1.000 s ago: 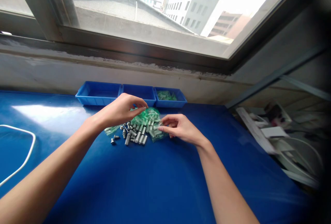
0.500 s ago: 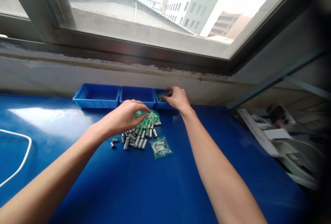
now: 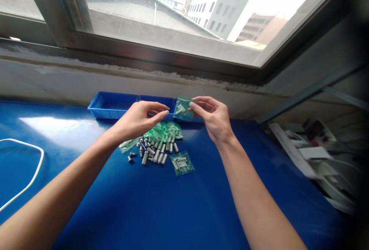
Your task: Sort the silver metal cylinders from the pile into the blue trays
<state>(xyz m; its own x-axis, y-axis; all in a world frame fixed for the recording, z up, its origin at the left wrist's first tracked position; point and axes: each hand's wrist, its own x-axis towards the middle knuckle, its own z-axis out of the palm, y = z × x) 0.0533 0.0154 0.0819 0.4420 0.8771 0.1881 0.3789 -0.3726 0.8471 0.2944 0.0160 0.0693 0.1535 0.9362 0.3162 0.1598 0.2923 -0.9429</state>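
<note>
Pinched in my right hand [image 3: 215, 117] is a small green-tinted plastic bag [image 3: 181, 108] with pale pieces inside, raised in front of the right-hand bin. My left hand [image 3: 143, 117] hovers just left of that bag, thumb and fingers apart with nothing between them. Below both hands lies a heap of green plastic bags [image 3: 165, 130]. In front of it are several metal cylinders [image 3: 158, 154] and a few short bolt-like pieces [image 3: 130, 159]. A filled clear bag [image 3: 182, 163] rests flat to the right of the cylinders; another bag [image 3: 127, 145] is partly covered by my left wrist.
Blue plastic bins [image 3: 113, 112] stand in a row against the wall under the window. A white cable [image 3: 40, 161] curves over the blue tabletop [image 3: 161, 211] at left. Papers and equipment [image 3: 314, 154] sit beyond the table's right edge.
My right hand has come up out of the right-hand bin with the small plastic bag. My left hand has risen slightly towards it, uncovering more of the pile and a bag at its left.
</note>
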